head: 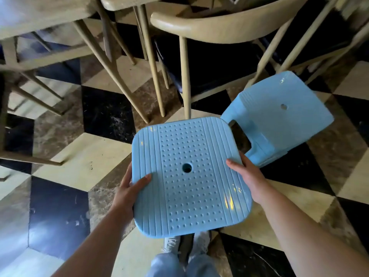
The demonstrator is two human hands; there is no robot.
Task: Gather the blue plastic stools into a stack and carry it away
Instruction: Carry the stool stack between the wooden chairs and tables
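Note:
I hold a blue plastic stool [189, 176] in front of me, its dotted seat with a round centre hole facing up. My left hand [129, 190] grips its left edge, thumb on top. My right hand [247, 174] grips its right edge. A second blue plastic stool [279, 116] stands on the floor just beyond and to the right, seen at a slant with its side cut-out showing. It looks like more than one stool nested, with stacked edges at its base. The held stool's legs are hidden under its seat.
Wooden chairs [209, 31] and chair legs [151, 62] crowd the top of the view, right behind the floor stool. A wooden table [30, 19] is at the top left. The floor [89, 160] is chequered black, cream and brown tile. My shoes [185, 244] are below the held stool.

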